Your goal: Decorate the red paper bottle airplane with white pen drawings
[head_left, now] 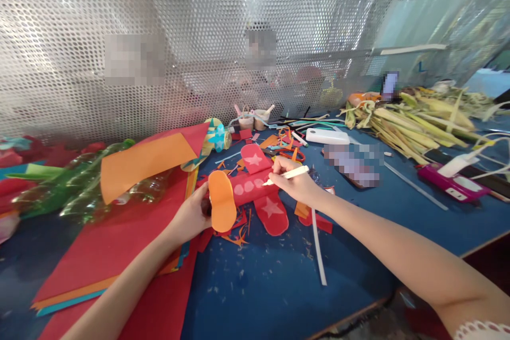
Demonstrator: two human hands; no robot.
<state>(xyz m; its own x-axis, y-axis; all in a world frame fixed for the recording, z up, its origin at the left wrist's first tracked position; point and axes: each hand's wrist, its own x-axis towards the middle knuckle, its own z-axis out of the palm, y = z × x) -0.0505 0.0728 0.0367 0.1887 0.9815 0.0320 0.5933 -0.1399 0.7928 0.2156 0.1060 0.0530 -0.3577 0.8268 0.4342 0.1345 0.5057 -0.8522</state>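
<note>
A red toy airplane (pixel 258 187) lies across the middle of the blue table, with star shapes on its two red wings and several pale round spots along its body. At its left end is a rounded orange tail piece (pixel 223 201). My left hand (pixel 195 207) grips the airplane at that end, its fingertips partly hidden behind the orange piece. My right hand (pixel 292 178) is closed around a white marker pen (pixel 295 171), whose tip touches the airplane's body beside the last round spot. Red and orange scraps (pixel 239 234) lie around and under the airplane.
Red, orange and blue sheets (pixel 115 239) are stacked at left, near green plastic bottles (pixel 95 180). Scissors (pixel 297 155), a white box-shaped device (pixel 327 136) and a phone (pixel 353 166) lie right of centre. Farther right are dried husks (pixel 414 122) and a magenta power strip (pixel 454 183). Perforated metal mesh (pixel 199 26) stands behind.
</note>
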